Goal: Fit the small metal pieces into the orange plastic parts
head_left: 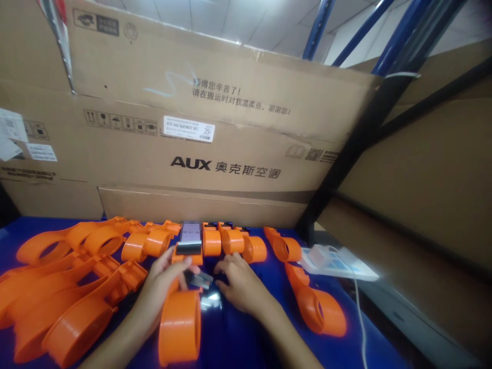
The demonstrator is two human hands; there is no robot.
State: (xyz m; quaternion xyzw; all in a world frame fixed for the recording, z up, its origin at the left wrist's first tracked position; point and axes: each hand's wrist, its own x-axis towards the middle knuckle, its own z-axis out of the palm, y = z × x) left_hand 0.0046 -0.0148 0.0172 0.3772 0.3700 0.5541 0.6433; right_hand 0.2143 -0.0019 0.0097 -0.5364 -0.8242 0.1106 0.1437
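My left hand [165, 277] is wrapped round the front part of an orange plastic tape dispenser [180, 328]. The dispenser's wide ring points toward me, and a dark roller or strip crosses its far end. Just right of my left fingers is a small shiny, greyish piece [201, 280]; I cannot tell whether they touch it. My right hand [240, 282] rests low over the blue tabletop, fingers bent and slightly apart, with nothing visible in them. Beyond it stand several more orange dispensers [254, 249], some with dark parts at their far ends.
Many orange dispensers [79, 323] lie in rows at the left. Two more [326, 311] are at the right, near a white power strip [338, 264] with a cable. A lit phone-like screen [191, 232] stands behind my left hand. A cardboard wall [230, 138] closes the back, beside a dark post [346, 138].
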